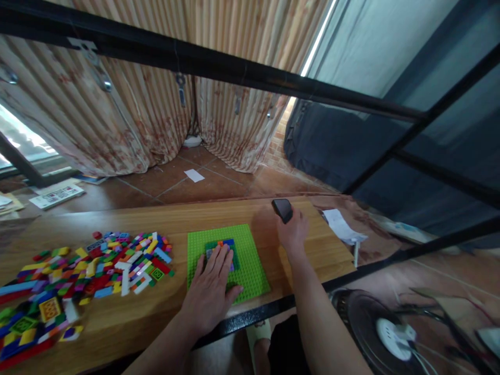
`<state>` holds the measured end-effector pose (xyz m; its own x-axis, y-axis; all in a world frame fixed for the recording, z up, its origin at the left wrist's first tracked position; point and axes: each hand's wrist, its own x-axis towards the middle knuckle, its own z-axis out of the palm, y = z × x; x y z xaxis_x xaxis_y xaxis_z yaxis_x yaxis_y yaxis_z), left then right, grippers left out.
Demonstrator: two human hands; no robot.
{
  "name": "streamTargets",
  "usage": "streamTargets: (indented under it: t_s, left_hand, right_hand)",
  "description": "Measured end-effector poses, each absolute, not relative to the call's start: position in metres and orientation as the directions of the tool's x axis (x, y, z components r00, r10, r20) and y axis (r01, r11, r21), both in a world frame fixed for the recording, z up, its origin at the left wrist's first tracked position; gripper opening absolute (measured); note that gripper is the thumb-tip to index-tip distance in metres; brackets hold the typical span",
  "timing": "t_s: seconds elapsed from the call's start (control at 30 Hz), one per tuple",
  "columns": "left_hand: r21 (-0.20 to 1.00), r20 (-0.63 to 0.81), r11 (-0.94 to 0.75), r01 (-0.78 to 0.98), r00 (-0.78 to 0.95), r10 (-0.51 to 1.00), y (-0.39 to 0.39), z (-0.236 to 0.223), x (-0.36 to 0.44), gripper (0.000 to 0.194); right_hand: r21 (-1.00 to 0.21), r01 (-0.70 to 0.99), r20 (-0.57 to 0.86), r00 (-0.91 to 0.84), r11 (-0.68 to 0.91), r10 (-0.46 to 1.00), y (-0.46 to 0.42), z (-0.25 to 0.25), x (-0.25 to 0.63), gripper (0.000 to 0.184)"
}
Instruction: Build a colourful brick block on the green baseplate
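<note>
A bright green baseplate lies on the wooden table. On it is a low build of toy bricks in dark green, blue, orange and purple, partly covered by fingers. My left hand rests flat over this build with its fingers stretched out, holding nothing that I can see. To the right of the plate, my right hand grips a dark phone above the tabletop. The phone's lower end is hidden in the hand.
Loose toy bricks of many colours are spread over the table's left side. A black metal rail runs along the near edge. White paper lies beyond the table's right end. A power strip with cables sits at lower right.
</note>
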<state>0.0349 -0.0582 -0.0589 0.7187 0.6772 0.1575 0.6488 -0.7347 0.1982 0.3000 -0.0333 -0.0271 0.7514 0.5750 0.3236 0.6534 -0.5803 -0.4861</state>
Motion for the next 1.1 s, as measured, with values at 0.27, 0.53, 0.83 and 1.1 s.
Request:
streamTargets:
  t_s: [0.27,0.53,0.83,1.1]
  left_hand:
    - [0.206,0.185,-0.724,0.658,0.7,0.689,-0.055,-0.06,0.037,0.067]
    - [0.195,0.214,-0.724,0.662,0.691,0.69,-0.052,-0.063,0.039,0.067]
    - [0.179,0.268,-0.745,0.643,0.696,0.666,-0.049,-0.065,0.038,0.066]
    - [0.177,0.319,-0.757,0.629,0.691,0.648,-0.047,-0.069,0.038,0.065]
  right_hand:
    - [-0.358,0.543,0.075,0.827,-0.76,0.556,-0.057,-0.047,0.343,0.094]
    - [-0.338,0.576,0.018,0.795,-0.744,0.607,-0.097,-0.044,0.351,0.099]
    - [-0.282,0.526,-0.075,0.821,-0.802,0.565,-0.084,-0.029,0.34,0.095]
    - [-0.309,0.499,-0.099,0.83,-0.809,0.55,-0.075,-0.027,0.343,0.094]
